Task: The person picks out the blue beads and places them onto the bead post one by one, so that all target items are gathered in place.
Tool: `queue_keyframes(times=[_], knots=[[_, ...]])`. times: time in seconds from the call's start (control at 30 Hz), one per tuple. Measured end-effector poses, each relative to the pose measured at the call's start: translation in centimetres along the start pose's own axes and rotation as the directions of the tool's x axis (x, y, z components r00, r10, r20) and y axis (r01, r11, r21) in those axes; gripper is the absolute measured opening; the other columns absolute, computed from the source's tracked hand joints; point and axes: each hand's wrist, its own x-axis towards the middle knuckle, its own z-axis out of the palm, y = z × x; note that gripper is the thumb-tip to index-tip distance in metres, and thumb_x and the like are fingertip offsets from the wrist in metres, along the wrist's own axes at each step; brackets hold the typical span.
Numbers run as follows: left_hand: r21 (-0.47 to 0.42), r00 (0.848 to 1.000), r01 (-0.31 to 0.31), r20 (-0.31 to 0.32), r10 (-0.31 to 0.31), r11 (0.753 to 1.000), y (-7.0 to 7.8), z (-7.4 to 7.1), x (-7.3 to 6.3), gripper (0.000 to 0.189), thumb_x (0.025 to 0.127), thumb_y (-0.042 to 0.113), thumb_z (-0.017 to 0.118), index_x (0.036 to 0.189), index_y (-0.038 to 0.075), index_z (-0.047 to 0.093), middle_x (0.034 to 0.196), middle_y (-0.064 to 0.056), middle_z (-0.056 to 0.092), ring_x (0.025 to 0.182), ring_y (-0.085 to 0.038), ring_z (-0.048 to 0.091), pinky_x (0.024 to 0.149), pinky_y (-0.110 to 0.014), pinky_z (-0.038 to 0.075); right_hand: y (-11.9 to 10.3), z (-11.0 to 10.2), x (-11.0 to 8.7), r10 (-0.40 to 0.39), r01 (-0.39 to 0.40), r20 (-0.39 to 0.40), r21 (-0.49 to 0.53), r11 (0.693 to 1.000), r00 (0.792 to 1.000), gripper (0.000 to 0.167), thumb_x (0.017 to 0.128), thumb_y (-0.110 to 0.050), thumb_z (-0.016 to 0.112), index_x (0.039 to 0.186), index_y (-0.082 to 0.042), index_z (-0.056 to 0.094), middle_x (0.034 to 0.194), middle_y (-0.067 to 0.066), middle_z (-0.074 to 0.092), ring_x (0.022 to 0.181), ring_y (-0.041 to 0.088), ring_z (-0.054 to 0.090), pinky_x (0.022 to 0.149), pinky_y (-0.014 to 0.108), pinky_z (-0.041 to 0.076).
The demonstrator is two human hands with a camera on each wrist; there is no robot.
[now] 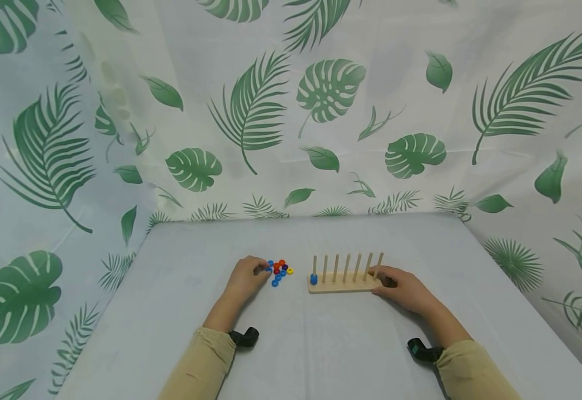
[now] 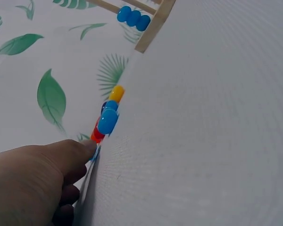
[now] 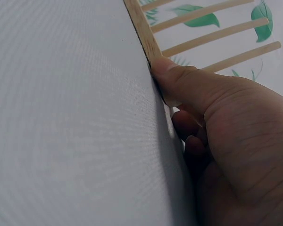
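Note:
My left hand [image 1: 247, 278] is at the left edge of a loose cluster of small ring beads. Its thumb and fingertips pinch at a blue bead [image 2: 93, 155], mostly hidden by the thumb in the left wrist view. Beside them lie red, blue, dark and yellow beads, among them a yellow bead [image 1: 290, 271] and a blue bead [image 1: 274, 283]. A wooden peg rack [image 1: 343, 288] with a row of several upright pegs stands to the right. Three blue beads [image 2: 133, 18] are stacked on its leftmost peg. My right hand [image 1: 404, 289] grips the rack's right end, thumb along the front edge.
A white cloth covers the table [image 1: 301, 344]. Leaf-printed curtains [image 1: 270, 111] hang behind it and at both sides. Each wrist wears a black camera mount, one on the left [image 1: 245, 337] and one on the right [image 1: 423, 351].

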Motion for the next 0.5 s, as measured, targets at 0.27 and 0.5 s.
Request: queue_keyframes(times=[0.27,0.5], knots=[[-0.053,0.999,0.050,-0.006,-0.050,0.997,0.29,-0.37,0.11,0.019,0.092,0.029,0.070,0.107,0.017,0.069,0.108,-0.002,0.067,0.099,-0.020,0.061,0.088,-0.040,0.051,-0.06,0.02,0.02,-0.001,0.001,-0.004,-0.009,1.000,1.000,0.050,0.088,-0.042,0.073,0.134,-0.026,0.060,0.137,0.011,0.060,0.121,0.035,0.057,0.097,0.057,0.045],[-0.072,0.997,0.073,-0.002,-0.074,0.995,0.66,-0.44,0.46,0.019,0.094,0.031,0.068,0.110,0.021,0.069,0.110,0.001,0.070,0.102,-0.019,0.063,0.089,-0.040,0.052,0.08,0.07,0.02,-0.004,0.004,-0.001,0.000,1.000,1.000,0.049,0.088,-0.043,0.072,0.133,-0.027,0.061,0.139,0.011,0.058,0.125,0.037,0.056,0.098,0.058,0.045]])
